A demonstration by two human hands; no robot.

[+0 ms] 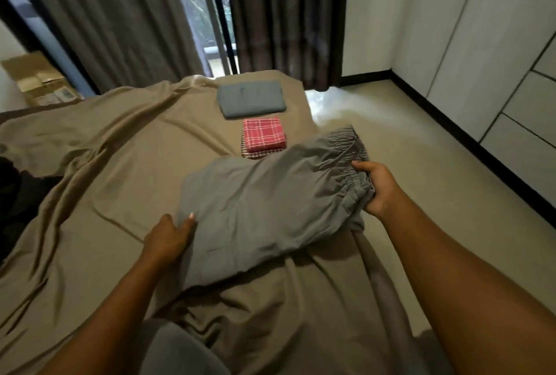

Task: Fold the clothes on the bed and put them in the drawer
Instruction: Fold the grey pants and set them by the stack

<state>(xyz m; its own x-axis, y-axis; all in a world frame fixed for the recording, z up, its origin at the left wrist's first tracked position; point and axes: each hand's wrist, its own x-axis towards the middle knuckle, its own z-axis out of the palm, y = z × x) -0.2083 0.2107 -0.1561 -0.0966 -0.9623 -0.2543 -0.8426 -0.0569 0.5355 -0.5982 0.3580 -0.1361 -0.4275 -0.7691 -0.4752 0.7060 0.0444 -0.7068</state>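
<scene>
Grey trousers [264, 203] with an elastic waistband lie folded over across the tan bed sheet [99, 164]. My right hand [377, 188] grips the gathered waistband at the right end, near the bed's edge. My left hand [168, 239] holds the trousers' left folded edge, thumb on top and fingers beneath the cloth. Beyond them sit a folded red checked cloth [264, 134] on another folded checked piece, and farther back a folded blue-grey garment [251, 98].
White drawer fronts and cupboard doors [523, 109] line the right wall across a strip of pale floor [406, 139]. Dark curtains [120, 19] and a window stand behind the bed. A cardboard box [39, 79] sits at the far left.
</scene>
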